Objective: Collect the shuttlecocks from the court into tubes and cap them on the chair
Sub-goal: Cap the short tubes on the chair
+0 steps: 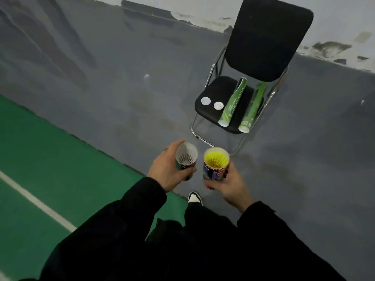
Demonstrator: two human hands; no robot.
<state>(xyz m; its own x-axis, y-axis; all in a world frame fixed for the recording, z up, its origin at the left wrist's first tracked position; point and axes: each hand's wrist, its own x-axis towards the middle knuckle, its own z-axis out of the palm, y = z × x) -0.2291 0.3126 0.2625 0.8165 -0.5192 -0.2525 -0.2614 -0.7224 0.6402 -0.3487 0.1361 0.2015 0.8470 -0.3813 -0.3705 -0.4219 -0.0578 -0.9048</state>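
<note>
Both hands are up in front, each carrying a tube mouth-up. The left hand [166, 169] has its fingers curled round a dark tube [185, 159], and white shuttlecocks [185, 157] show stacked inside its open mouth. The right hand [229, 185] grips a patterned blue and red tube [215, 169] from below and beside, with yellow shuttlecocks [216, 159] filling it to near the rim. The 2 tubes sit just beside each other, apart, neither one capped.

Ahead on the grey floor [121, 98] stands the black folding chair [213, 88]. On its seat lie 2 green tubes [233, 102], side by side toward the right edge, their white ends poking over the front edge. Near the seat's front left corner rest 2 white caps [206, 101], just beside one another and clear of the tubes.

The green court [40, 159] with its white line [38, 203] runs off to the left, and 1 black and white shoe [194, 198] shows below the hands.
</note>
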